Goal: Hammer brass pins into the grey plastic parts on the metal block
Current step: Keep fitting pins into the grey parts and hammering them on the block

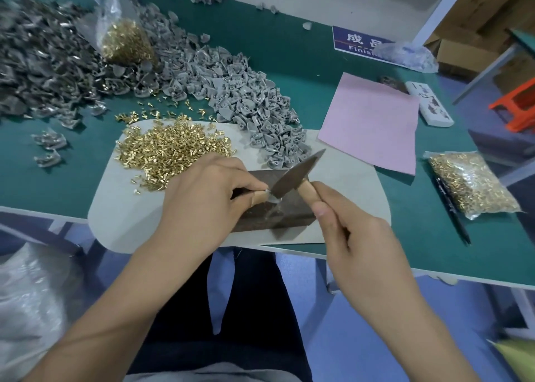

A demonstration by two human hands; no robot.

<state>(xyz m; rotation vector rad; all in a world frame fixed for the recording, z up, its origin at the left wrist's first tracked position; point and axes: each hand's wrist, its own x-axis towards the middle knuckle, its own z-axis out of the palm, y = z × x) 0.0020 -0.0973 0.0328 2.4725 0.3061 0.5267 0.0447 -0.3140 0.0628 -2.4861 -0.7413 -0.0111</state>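
A dark rusty metal block sits on a grey mat at the table's front. My left hand pinches a small grey plastic part on top of the block. My right hand grips the wooden handle of a small hammer, whose blurred metal head hangs just above the part. Loose brass pins lie heaped on the mat to the left. Behind the block spreads a pile of grey plastic parts.
A heap of darker parts covers the far left, beside an open bag of pins. A pink sheet, a sealed pin bag, a black pen and a white case lie to the right.
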